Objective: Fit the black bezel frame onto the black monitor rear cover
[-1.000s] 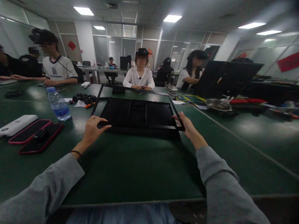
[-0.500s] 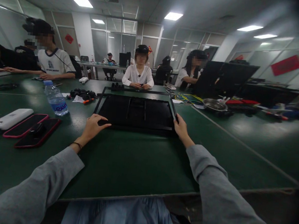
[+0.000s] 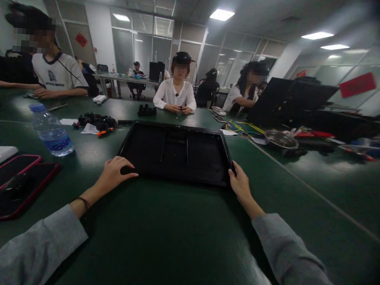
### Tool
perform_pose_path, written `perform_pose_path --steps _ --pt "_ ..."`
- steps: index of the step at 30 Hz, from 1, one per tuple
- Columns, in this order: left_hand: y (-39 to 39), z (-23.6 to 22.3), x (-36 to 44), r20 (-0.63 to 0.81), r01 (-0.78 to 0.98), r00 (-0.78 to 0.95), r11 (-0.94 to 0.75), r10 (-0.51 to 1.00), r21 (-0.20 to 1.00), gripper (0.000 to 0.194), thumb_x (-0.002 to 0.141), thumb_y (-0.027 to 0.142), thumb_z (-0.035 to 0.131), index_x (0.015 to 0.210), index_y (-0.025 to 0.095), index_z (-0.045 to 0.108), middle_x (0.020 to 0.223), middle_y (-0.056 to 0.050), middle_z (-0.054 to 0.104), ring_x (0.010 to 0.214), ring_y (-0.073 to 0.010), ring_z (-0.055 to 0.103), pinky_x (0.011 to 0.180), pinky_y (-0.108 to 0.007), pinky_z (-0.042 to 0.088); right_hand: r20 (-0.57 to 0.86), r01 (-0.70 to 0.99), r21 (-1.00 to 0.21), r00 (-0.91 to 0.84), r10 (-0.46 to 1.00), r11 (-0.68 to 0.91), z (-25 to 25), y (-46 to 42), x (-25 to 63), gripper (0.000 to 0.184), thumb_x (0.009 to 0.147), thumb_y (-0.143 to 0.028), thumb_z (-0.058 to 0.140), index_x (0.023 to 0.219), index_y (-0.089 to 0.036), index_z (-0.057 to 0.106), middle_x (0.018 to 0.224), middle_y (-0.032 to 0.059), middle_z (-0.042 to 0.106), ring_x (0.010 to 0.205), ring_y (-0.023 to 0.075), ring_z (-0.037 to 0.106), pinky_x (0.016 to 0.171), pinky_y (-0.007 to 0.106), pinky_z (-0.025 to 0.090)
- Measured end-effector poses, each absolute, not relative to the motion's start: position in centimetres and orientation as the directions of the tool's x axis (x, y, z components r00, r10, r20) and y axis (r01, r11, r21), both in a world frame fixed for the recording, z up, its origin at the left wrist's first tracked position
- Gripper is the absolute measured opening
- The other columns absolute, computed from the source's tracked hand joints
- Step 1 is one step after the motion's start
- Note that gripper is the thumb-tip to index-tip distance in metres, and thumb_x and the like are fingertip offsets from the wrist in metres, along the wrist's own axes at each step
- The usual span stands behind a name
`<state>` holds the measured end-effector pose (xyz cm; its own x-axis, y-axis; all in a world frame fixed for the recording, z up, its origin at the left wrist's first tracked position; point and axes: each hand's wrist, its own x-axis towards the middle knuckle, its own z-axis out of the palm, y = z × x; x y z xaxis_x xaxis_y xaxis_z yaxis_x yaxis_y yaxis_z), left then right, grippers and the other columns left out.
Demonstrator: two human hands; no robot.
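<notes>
Partly open, left hand (image 3: 115, 172) and right hand (image 3: 240, 181) hold the black frame (image 3: 180, 179).

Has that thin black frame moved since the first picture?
Yes. Judged against the black shell on the green table, the black frame has come down, and now appears lined up with its rim.

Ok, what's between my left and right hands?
In the head view, a black, rimmed rectangular panel lies between your left hand and your right hand, both touching it.
</notes>
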<state>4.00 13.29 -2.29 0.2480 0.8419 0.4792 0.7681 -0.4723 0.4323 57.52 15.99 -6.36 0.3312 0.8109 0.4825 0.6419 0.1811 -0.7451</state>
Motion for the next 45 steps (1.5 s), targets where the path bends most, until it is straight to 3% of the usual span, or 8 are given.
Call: perform_pose_path --steps 5,11,20,31,45 --pt "12.9 -2.4 4.3 0.427 0.801 0.243 -0.429 0.871 0.418 0.035 0.081 0.061 0.073 0.099 0.031 0.071 0.107 -0.005 0.076 0.107 -0.0302 0.065 0.112 -0.058 0.029 0.452 0.652 -0.748 0.362 0.815 0.125 -6.7 15.8 57.9 0.058 0.086 -0.041 0.056 0.14 -0.021 0.06 0.137 0.0128 0.066 0.128 0.0326 0.063 0.115 0.055 0.044" --pt "13.0 -2.4 4.2 0.386 0.797 0.277 -0.435 0.88 0.419 0.036 0.081 0.063 0.072 0.098 0.032 0.071 0.105 -0.004 0.075 0.109 -0.03 0.064 0.114 -0.058 0.024 0.434 0.689 -0.722 0.374 0.82 0.068 -7.0 16.7 58.2 0.06 0.087 -0.039 0.055 0.144 -0.021 0.057 0.13 0.0153 0.069 0.125 0.0331 0.064 0.11 0.057 0.047" --pt "13.4 -2.6 4.1 0.393 0.82 0.207 -0.378 0.896 0.43 0.03 0.083 0.057 0.074 0.099 0.032 0.071 0.108 -0.004 0.076 0.112 -0.0315 0.063 0.113 -0.058 0.023 0.463 0.723 -0.68 0.289 0.838 0.126 -6.0 21.5 56.6 0.056 0.089 -0.035 0.053 0.142 -0.018 0.06 0.137 0.0152 0.067 0.129 0.0328 0.062 0.114 0.054 0.044" --pt "12.6 -1.8 4.1 0.425 0.826 0.266 -0.432 0.865 0.363 0.032 0.089 0.055 0.069 0.107 0.028 0.071 0.112 -0.005 0.075 0.113 -0.0293 0.064 0.113 -0.059 0.02 0.556 0.743 -0.648 0.312 0.77 0.168 -5.4 19.8 56.3 0.057 0.094 -0.043 0.053 0.144 -0.016 0.058 0.135 0.0155 0.068 0.127 0.0301 0.064 0.113 0.052 0.046" --pt "12.5 -1.3 4.7 0.361 0.843 0.243 -0.38 0.9 0.381 0.033 0.091 0.057 0.065 0.102 0.027 0.071 0.112 -0.006 0.074 0.115 -0.0289 0.061 0.112 -0.061 0.021 0.485 0.748 -0.653 0.295 0.824 0.116 -6.4 20.6 57.1 0.056 0.09 -0.035 0.055 0.142 -0.016 0.06 0.136 0.0148 0.068 0.127 0.0324 0.064 0.113 0.052 0.047"
